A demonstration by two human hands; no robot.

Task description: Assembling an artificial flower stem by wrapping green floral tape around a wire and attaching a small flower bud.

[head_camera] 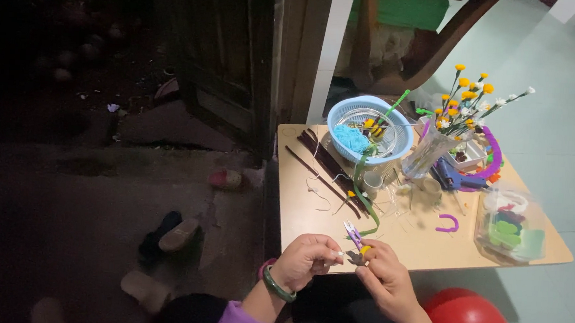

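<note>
My left hand [305, 261], with a green bangle on its wrist, pinches a small white piece at its fingertips over the near edge of the wooden table [310, 225]. My right hand [386, 278] holds small purple-handled snips [353, 236] with a yellow bit by the fingers, their blades pointing up and away. The two hands meet at the fingertips. Just beyond them a green strip [362, 191] lies on the table, running up to a blue basket [370, 128].
A glass vase of yellow and white craft flowers [457, 115], a blue glue gun [454, 180], dark sticks [326, 167], a purple curved piece [448, 222] and a clear box of coloured pieces [510, 229] sit on the table. A red ball [468, 318] lies below. Shoes lie on the dark floor at left.
</note>
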